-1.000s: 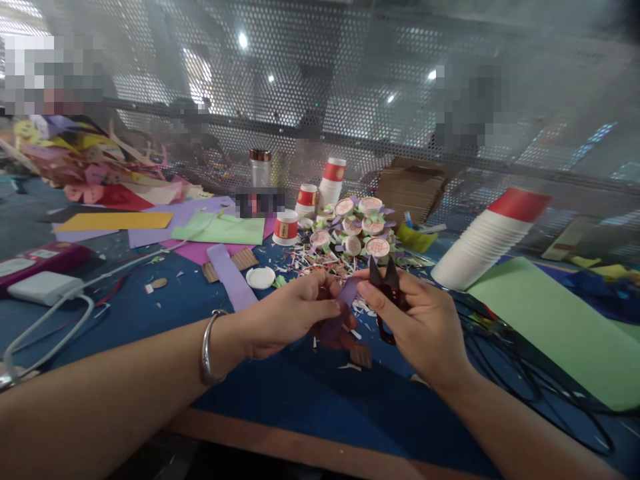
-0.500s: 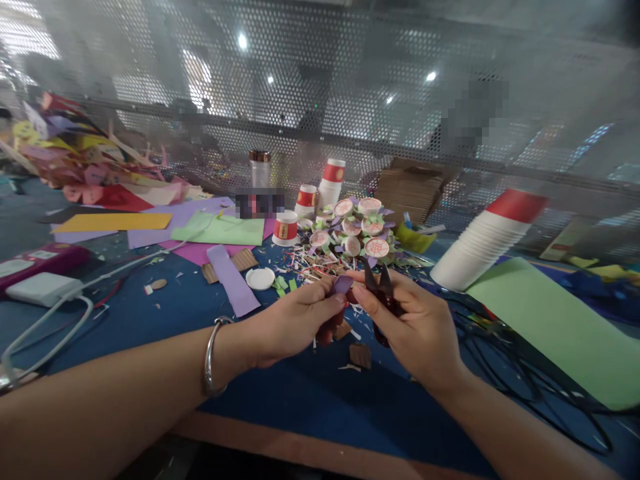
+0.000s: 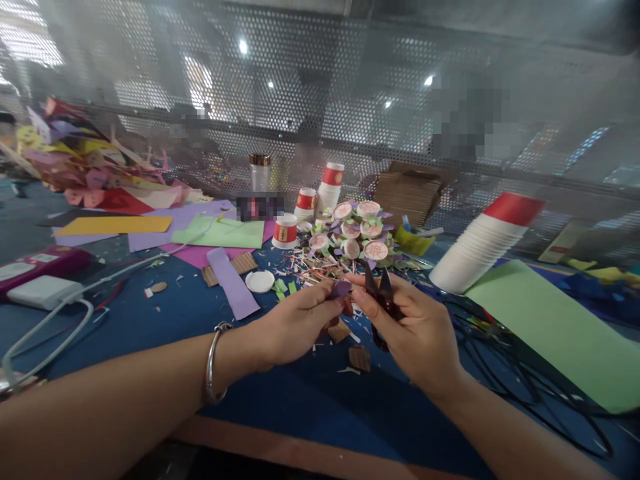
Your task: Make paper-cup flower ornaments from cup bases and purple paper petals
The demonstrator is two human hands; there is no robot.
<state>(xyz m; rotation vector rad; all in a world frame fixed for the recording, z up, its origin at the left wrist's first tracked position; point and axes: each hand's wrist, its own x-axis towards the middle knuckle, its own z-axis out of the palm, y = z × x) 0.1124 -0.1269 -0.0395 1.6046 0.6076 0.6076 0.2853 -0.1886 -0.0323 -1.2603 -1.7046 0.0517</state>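
Observation:
Between thumb and fingers, my left hand (image 3: 305, 323) pinches a small piece of purple paper (image 3: 342, 289). My right hand (image 3: 417, 327) is closed round a pair of dark-handled scissors (image 3: 381, 293), whose blades point up and stand apart. The right fingertips are close to the purple paper; whether they touch it I cannot tell. Behind the hands lies a pile of decorated white discs (image 3: 369, 230) with purple and green paper bits. A purple paper strip (image 3: 233, 283) and a white lid (image 3: 260, 281) lie left of the pile.
A leaning stack of paper cups (image 3: 487, 243) and a green sheet (image 3: 550, 333) are on the right, near black cables (image 3: 515, 387). Red-and-white cups (image 3: 285, 232) stand behind. Coloured paper, a white charger (image 3: 45, 291) and its cable occupy the left. Scraps litter the blue table (image 3: 320, 407).
The purple paper has tilted and turned slightly in my left hand, and the left fingers have shifted a little. My right hand keeps the scissors in nearly the same place.

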